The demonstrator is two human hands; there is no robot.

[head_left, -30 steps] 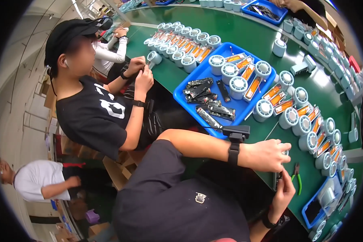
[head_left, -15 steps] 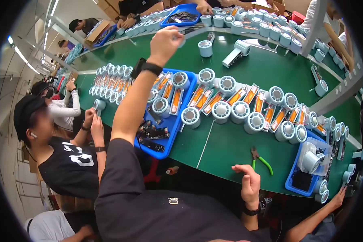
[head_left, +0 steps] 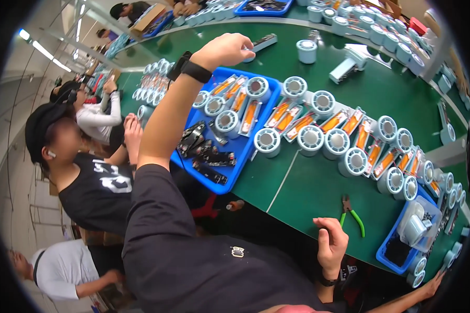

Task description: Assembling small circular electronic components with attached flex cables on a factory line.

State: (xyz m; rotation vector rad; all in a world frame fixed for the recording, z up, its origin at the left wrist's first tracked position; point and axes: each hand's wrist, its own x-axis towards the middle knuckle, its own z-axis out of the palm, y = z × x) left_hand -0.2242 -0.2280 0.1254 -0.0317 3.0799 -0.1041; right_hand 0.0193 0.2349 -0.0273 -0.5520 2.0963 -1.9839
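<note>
My left hand (head_left: 227, 50) reaches far over the table. Its fingers curl at the round end of a light blue handheld fan (head_left: 265, 45), whose long open handle points away to the right; the fingers partly hide the round end. By the table's near edge, my right hand (head_left: 331, 242) hangs with loosely bent fingers, thumb apart, holding nothing. Closest to it lie cutting pliers (head_left: 354, 215) with green handles. Under my left forearm, a blue tray (head_left: 238, 166) holds several fan bodies with orange-lined handles and a pile of black parts.
A long row of fan bodies (head_left: 310, 140) crosses the green table (head_left: 284, 180) to the right. Another blue tray (head_left: 384, 249) with a clear box stands there. Separate fans (head_left: 348, 67) lie farther off. A person (head_left: 96, 177) works at my left; a hand (head_left: 431, 286) shows lower right.
My view has shifted, moving the table rightward and down in the picture. My left hand has come down to the tabletop with the fan. The right hand keeps its loose pose.
</note>
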